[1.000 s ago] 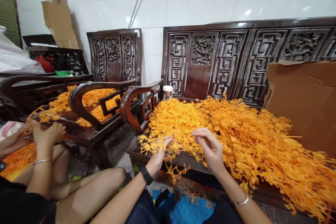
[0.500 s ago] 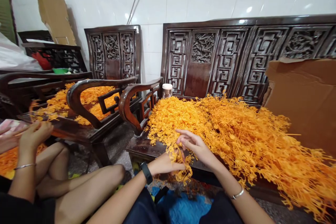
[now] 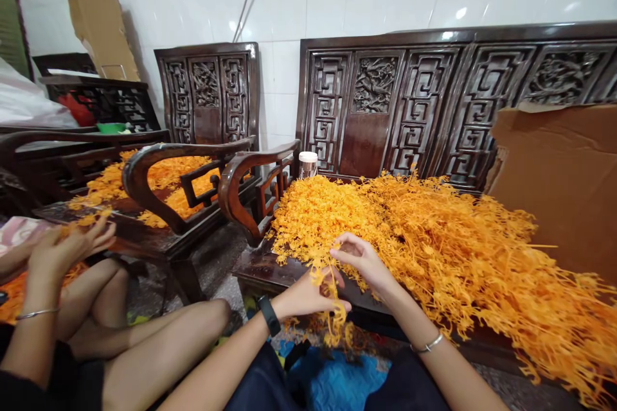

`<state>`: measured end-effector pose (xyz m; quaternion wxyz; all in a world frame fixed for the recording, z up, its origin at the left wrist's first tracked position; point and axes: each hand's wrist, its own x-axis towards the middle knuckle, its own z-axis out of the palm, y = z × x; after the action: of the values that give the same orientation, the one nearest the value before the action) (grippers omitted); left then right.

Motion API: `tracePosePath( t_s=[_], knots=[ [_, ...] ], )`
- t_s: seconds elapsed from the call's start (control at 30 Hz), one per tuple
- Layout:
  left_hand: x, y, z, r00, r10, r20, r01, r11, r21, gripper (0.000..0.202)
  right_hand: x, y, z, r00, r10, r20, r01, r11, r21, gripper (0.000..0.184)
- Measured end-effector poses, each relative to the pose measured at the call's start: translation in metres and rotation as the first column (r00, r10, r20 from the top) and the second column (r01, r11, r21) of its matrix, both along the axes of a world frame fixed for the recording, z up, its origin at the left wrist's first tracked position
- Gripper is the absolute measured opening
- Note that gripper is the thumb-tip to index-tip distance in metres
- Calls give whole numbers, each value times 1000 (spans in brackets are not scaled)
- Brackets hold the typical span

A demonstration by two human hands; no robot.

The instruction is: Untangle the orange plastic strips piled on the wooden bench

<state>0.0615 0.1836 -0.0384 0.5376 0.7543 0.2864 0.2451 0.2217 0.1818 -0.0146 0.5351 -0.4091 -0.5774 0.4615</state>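
My left hand (image 3: 308, 292), with a dark band on its wrist, is curled around a small bunch of orange plastic flower stems (image 3: 336, 318), which dangles between thumb and fingers. Just above it my right hand (image 3: 364, 263), wearing a silver bangle, has its thumb and forefinger pinched at the upper end of the bunch; the exact contact is partly hidden. Behind both hands a big heap of the same orange plastic stems (image 3: 448, 237) covers the seat of a dark carved wooden bench (image 3: 270, 273).
To the left, another person's hand (image 3: 62, 247) handles orange pieces beside a wooden armchair (image 3: 159, 250) with more stems on it. A white-lidded cup (image 3: 308, 165) stands behind the heap. Cardboard (image 3: 559, 186) leans at the right. Blue plastic (image 3: 342, 382) lies below my hands.
My right hand's fingers have curled from outstretched into a pinch by the bunch. The bunch in my left hand now hangs lower and straighter. The other person's hand has opened more.
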Motion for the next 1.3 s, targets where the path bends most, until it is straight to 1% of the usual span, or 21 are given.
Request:
tracePosePath(
  t_s=[0.07, 0.13, 0.2, 0.27, 0.3, 0.37, 0.43, 0.47, 0.5, 0.57, 0.67, 0.77, 0.83, 0.9, 1.0, 1.03, 1.13, 1.2, 1.23, 1.27, 1.3],
  knots=[
    [1, 2, 3, 987, 23, 157, -8, 995, -96, 47, 2, 1, 0, 997, -66, -31, 67, 997, 38, 26],
    [0, 4, 7, 951, 1, 309, 60, 980, -190, 54, 4, 2, -1, 995, -81, -51, 83, 995, 52, 25],
    [-2, 6, 9, 907, -49, 418, 158, 960, -231, 53, 4, 3, -1, 996, -79, -52, 82, 995, 64, 25],
    [-5, 7, 12, 877, -68, 475, 223, 935, -277, 48, 2, 3, 0, 996, -72, -44, 75, 995, 72, 25],
    [-6, 7, 13, 878, -33, 478, 202, 930, -306, 44, 2, 3, 1, 997, -72, -37, 75, 994, 75, 25],
    [-8, 7, 15, 894, 137, 426, 24, 936, -351, 36, 0, 3, 1, 995, -91, -27, 93, 992, 88, 24],
    [-9, 4, 17, 890, 306, 337, -167, 908, -384, 35, 0, 6, 1, 990, -133, -50, 137, 987, 87, 24],
    [-8, 2, 18, 887, 344, 307, -207, 893, -401, 37, 1, 8, 1, 984, -159, -76, 165, 983, 77, 24],
    [-8, 0, 19, 895, 336, 293, -193, 885, -424, 38, 1, 10, 0, 976, -187, -115, 195, 979, 63, 25],
    [-5, -2, 20, 917, 262, 302, -99, 881, -463, 40, 1, 16, -1, 946, -246, -211, 258, 966, 33, 25],
    [3, -3, 20, 917, 213, 338, -40, 891, -452, 40, -7, 24, -1, 882, -321, -346, 354, 935, 35, 21],
    [10, 0, 18, 900, 241, 364, -61, 896, -441, 41, -19, 34, -1, 826, -372, -424, 431, 901, 50, 18],
    [11, 0, 15, 893, 259, 368, -86, 900, -427, 42, -20, 42, 2, 792, -413, -449, 486, 872, 55, 18],
    [8, -2, 10, 908, 243, 343, -91, 910, -404, 42, -9, 53, 8, 736, -478, -479, 572, 818, 62, 19],
    [-2, -5, 2, 941, 170, 291, -55, 930, -363, 41, 21, 68, 20, 626, -579, -523, 714, 695, 85, 24],
    [-6, -4, 1, 949, 161, 271, -62, 938, -341, 40, 30, 72, 24, 621, -590, -516, 729, 676, 104, 27],
    [-13, 1, 0, 948, 234, 217, -191, 961, -200, 33, 45, 81, 33, 659, -587, -471, 725, 661, 191, 35],
    [-14, 6, 2, 940, 266, 212, -253, 964, -86, 26, 47, 87, 39, 676, -623, -394, 736, 597, 318, 31],
    [-13, 7, 3, 941, 259, 216, -253, 966, -57, 23, 47, 92, 42, 689, -659, -302, 718, 565, 406, 26],
    [-11, 8, 3, 945, 241, 222, -235, 971, -55, 21, 47, 97, 45, 702, -691, -170, 669, 559, 490, 22],
    [-10, 9, 2, 949, 219, 228, -207, 975, -76, 20, 47, 102, 48, 709, -705, -15, 595, 587, 549, 21]
  ],
)
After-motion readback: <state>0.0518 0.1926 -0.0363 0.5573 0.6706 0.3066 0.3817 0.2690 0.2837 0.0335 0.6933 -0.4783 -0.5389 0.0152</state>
